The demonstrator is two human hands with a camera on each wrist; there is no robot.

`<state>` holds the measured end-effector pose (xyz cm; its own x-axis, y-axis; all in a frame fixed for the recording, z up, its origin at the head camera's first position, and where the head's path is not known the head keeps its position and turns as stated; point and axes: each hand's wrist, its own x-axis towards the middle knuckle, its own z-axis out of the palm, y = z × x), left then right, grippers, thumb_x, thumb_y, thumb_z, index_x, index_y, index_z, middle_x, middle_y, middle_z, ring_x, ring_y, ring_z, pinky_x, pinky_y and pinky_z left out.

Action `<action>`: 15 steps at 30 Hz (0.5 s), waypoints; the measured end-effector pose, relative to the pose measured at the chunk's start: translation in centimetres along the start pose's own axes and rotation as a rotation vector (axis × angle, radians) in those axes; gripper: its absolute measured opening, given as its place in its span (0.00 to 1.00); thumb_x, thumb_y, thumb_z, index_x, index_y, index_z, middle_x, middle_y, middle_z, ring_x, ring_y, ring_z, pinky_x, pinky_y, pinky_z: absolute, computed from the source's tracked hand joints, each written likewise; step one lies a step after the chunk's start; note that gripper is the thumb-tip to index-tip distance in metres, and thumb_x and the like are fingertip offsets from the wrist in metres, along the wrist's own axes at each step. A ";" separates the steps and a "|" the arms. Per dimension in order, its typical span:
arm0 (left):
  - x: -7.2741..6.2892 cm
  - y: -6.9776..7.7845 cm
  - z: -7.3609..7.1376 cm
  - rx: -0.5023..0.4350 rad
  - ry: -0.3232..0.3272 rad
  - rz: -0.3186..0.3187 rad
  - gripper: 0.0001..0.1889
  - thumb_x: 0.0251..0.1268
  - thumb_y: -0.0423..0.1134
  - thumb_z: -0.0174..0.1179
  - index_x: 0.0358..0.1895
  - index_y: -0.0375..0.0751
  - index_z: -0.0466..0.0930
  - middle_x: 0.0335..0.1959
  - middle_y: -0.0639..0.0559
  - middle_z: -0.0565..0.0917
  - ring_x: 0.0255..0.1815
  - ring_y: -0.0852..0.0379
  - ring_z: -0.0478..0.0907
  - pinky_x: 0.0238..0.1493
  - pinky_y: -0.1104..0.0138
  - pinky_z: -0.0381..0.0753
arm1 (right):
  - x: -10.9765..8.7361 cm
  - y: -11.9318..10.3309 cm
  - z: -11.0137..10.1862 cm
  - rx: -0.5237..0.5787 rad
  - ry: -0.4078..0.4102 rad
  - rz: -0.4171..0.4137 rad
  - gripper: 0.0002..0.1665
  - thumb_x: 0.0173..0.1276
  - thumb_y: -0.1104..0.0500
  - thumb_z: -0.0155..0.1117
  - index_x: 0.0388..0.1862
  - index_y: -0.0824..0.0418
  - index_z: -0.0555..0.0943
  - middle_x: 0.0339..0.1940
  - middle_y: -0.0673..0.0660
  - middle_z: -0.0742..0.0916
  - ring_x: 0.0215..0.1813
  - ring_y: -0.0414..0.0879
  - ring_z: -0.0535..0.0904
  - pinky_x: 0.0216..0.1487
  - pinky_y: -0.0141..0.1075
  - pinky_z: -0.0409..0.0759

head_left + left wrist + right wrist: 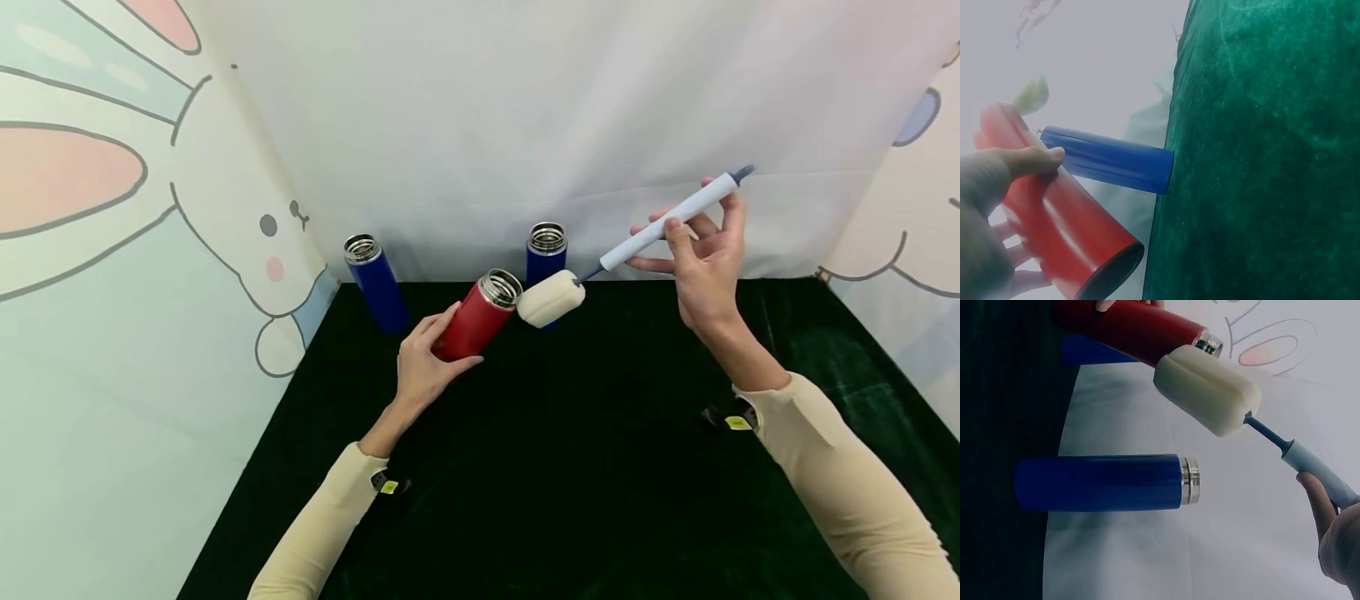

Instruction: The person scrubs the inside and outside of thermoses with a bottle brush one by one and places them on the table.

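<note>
Hiding part of one blue bottle (543, 265) is the sponge (551, 298).

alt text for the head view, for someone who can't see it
A left hand holds a tilted, lidless red metal bottle while the right hand holds a sponge-headed bottle brush beside the bottle's mouth. Two lidless blue metal bottles stand behind on green cloth, the right one partly hidden by the brush.
</note>
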<state>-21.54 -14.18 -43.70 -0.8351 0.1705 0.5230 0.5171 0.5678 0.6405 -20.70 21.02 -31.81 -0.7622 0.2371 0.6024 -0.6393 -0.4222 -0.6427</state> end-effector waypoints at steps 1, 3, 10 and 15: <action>0.0 0.0 0.0 0.013 0.003 -0.005 0.43 0.47 0.44 0.83 0.72 0.55 0.75 0.58 0.43 0.83 0.57 0.44 0.82 0.60 0.50 0.84 | -0.1 0.0 0.1 0.000 -0.006 0.004 0.33 0.74 0.73 0.56 0.73 0.60 0.60 0.42 0.66 0.85 0.41 0.58 0.91 0.35 0.48 0.87; 0.1 0.0 0.0 0.038 0.006 -0.011 0.43 0.47 0.45 0.83 0.72 0.55 0.75 0.58 0.43 0.83 0.57 0.43 0.82 0.59 0.50 0.84 | -0.2 0.0 0.2 0.008 -0.020 0.011 0.32 0.74 0.73 0.56 0.73 0.61 0.60 0.42 0.66 0.85 0.42 0.58 0.91 0.35 0.48 0.87; -0.2 -0.2 0.5 0.102 0.003 -0.022 0.44 0.46 0.45 0.83 0.72 0.55 0.75 0.58 0.44 0.83 0.56 0.43 0.83 0.57 0.49 0.85 | -0.6 0.4 0.8 -0.060 -0.065 0.006 0.28 0.76 0.71 0.54 0.72 0.58 0.62 0.43 0.63 0.86 0.43 0.55 0.91 0.35 0.46 0.87; -0.4 -0.1 0.8 0.117 0.010 -0.010 0.44 0.44 0.43 0.84 0.71 0.55 0.76 0.58 0.43 0.84 0.55 0.43 0.83 0.57 0.48 0.84 | -0.5 0.6 1.5 -0.088 -0.079 0.003 0.28 0.78 0.69 0.52 0.72 0.56 0.62 0.44 0.61 0.86 0.43 0.54 0.91 0.35 0.46 0.88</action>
<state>-21.41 -13.66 -44.39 -0.8379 0.1568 0.5229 0.4827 0.6599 0.5757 -20.51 19.32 -31.79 -0.7562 0.1648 0.6332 -0.6458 -0.3438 -0.6817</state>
